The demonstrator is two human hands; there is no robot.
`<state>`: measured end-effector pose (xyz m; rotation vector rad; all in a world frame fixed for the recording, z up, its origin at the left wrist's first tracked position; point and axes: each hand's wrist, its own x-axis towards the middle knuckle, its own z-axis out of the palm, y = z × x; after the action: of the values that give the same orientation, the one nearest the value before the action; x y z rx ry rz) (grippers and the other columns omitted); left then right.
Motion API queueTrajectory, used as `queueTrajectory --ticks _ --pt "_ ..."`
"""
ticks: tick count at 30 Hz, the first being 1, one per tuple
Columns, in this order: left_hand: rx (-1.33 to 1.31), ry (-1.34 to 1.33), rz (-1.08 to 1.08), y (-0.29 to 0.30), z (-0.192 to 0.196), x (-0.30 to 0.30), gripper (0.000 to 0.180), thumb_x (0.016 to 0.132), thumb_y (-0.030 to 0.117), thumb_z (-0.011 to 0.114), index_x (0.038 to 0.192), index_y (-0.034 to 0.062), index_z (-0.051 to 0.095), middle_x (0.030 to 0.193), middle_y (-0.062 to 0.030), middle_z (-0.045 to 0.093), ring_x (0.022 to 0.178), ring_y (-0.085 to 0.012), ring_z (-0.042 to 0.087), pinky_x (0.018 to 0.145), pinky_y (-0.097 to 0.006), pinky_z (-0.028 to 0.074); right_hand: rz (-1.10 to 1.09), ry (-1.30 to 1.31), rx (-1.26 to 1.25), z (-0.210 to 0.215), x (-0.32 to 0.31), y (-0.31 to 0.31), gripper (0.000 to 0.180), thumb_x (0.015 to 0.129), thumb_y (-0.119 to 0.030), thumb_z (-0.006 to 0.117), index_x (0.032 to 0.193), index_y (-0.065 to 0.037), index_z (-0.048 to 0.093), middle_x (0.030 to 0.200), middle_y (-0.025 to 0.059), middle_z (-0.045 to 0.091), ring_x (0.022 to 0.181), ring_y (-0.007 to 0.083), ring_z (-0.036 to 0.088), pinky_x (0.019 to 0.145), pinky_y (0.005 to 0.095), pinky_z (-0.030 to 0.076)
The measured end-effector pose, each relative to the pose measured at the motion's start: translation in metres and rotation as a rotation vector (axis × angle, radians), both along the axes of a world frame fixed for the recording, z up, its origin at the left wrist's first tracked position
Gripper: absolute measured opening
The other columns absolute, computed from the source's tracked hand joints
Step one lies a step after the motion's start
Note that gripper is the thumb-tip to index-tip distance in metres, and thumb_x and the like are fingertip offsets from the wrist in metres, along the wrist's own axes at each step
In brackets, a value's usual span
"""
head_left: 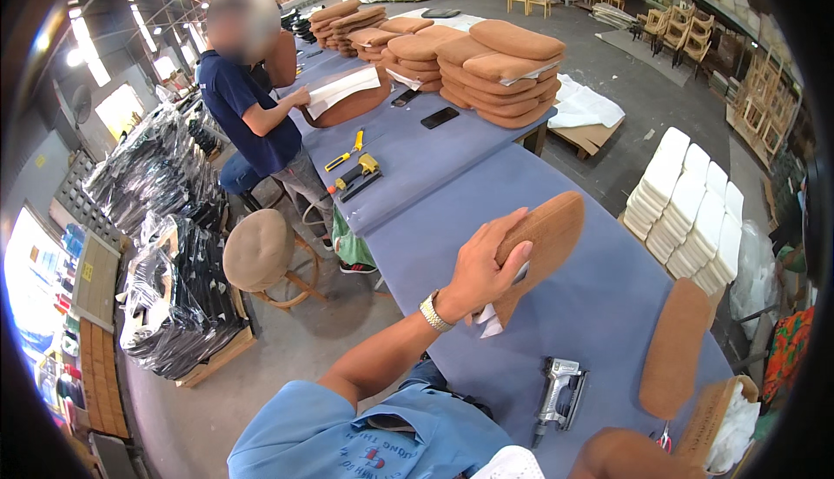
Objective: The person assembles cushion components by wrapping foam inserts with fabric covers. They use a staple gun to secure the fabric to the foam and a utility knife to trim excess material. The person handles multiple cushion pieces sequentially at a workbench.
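Note:
My left hand (495, 262) grips a brown upholstered cushion (556, 240), tilted up on its edge above the blue-grey table (417, 249). The fingers lie over its upper side, with the thumb against the near face. A white piece of paper or cloth (492, 323) sticks out below the cushion, near my wrist. Of my right arm only a part (618, 455) shows at the lower edge; the hand itself is out of sight. Between my arms lies a silver staple gun (560, 392). A second, long brown cushion (676, 349) rests along the table's right side.
Stacked brown cushions (502, 71) stand at the table's far end, near a black phone (440, 118). A yellow staple gun (358, 177) and a yellow cutter (345, 151) lie at left. A co-worker (248, 110) handles another cushion. White pads (686, 201) and a cardboard box (708, 422) are at right.

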<state>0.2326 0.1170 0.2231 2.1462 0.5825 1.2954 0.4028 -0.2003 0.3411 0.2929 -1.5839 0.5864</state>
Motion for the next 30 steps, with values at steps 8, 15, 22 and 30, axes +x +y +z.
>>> queueTrajectory --ticks 8,15,22,30 --pt "-0.008 0.008 0.005 0.000 -0.004 -0.008 0.049 0.096 0.023 0.072 0.140 0.0042 0.060 0.127 -0.0171 0.070 0.109 -0.0323 0.070 0.094 -0.040 0.056 -0.035 -0.004 0.003 0.001 -0.003 -0.001 0.029 0.100 -0.021 0.050 0.118 -0.003 0.065 0.115 0.0118 0.069 0.110 0.0252 0.065 0.099 0.0425 0.050" --pt "-0.117 0.011 0.008 -0.005 -0.004 -0.010 0.051 0.098 0.023 0.070 0.143 0.0018 0.057 0.129 -0.0173 0.070 0.112 -0.0306 0.071 0.096 -0.039 0.055 -0.093 -0.002 -0.006 0.000 -0.002 -0.003 0.035 0.101 -0.024 0.050 0.122 0.000 0.064 0.118 0.0136 0.069 0.113 0.0273 0.065 0.102 0.0438 0.048" --pt "-0.174 -0.100 -0.045 -0.010 -0.010 -0.005 0.057 0.097 0.024 0.072 0.146 0.0015 0.054 0.134 -0.0183 0.069 0.117 -0.0331 0.070 0.097 -0.039 0.056 -0.581 0.100 -0.119 -0.005 0.032 0.070 0.041 0.101 -0.028 0.049 0.125 0.003 0.063 0.120 0.0153 0.069 0.116 0.0295 0.064 0.106 0.0450 0.047" --pt "-0.292 0.080 -0.120 -0.012 0.005 -0.016 0.060 0.097 0.029 0.071 0.146 -0.0006 0.053 0.131 -0.0247 0.068 0.119 -0.0366 0.069 0.098 -0.041 0.055 -1.656 -0.523 -0.481 -0.092 0.000 0.288 0.029 0.094 -0.032 0.069 0.081 -0.007 0.074 0.101 0.0086 0.077 0.101 0.0309 0.068 0.089 0.0460 0.050"
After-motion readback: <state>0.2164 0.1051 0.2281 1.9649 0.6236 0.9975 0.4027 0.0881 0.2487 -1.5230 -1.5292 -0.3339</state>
